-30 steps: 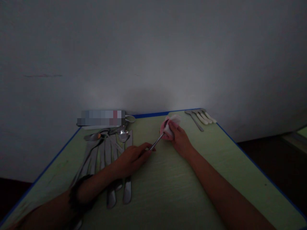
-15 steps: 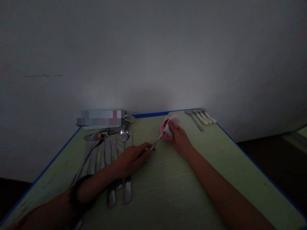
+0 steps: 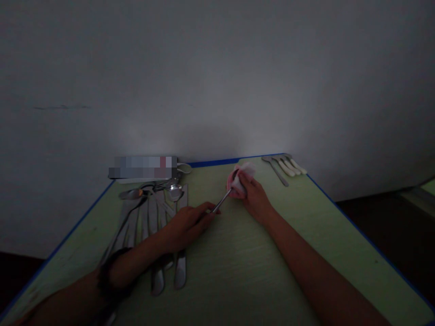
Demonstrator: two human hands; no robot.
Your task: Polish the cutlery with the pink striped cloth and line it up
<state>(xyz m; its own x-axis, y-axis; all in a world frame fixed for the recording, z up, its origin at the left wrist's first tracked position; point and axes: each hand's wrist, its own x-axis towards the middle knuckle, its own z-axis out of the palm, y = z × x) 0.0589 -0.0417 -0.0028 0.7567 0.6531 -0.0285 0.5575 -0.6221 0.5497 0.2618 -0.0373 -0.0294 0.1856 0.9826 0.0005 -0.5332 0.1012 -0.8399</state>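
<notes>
My left hand [image 3: 190, 225] is closed round the handle end of a slim metal spoon [image 3: 222, 200], which slants up and to the right. Pressed about the spoon's far end is a crumpled pink-and-white cloth [image 3: 239, 186], pinched in my right hand [image 3: 255, 197]. A dark piece of the spoon's bowl shows between the folds; the cloth covers the rest. Under and beside my left forearm lie several metal table knives [image 3: 181, 269], partly hidden by the arm. A shiny spoon [image 3: 175, 192] rests among other cutlery just beyond them.
At the back left stands a long box [image 3: 142, 168], blurred out, with a pale spoon [image 3: 184, 168] by its right end. Several forks or spoons, some with cream handles [image 3: 286, 168], lie at the back right. The green table [image 3: 231, 271] has blue edges and meets a grey wall [image 3: 217, 81].
</notes>
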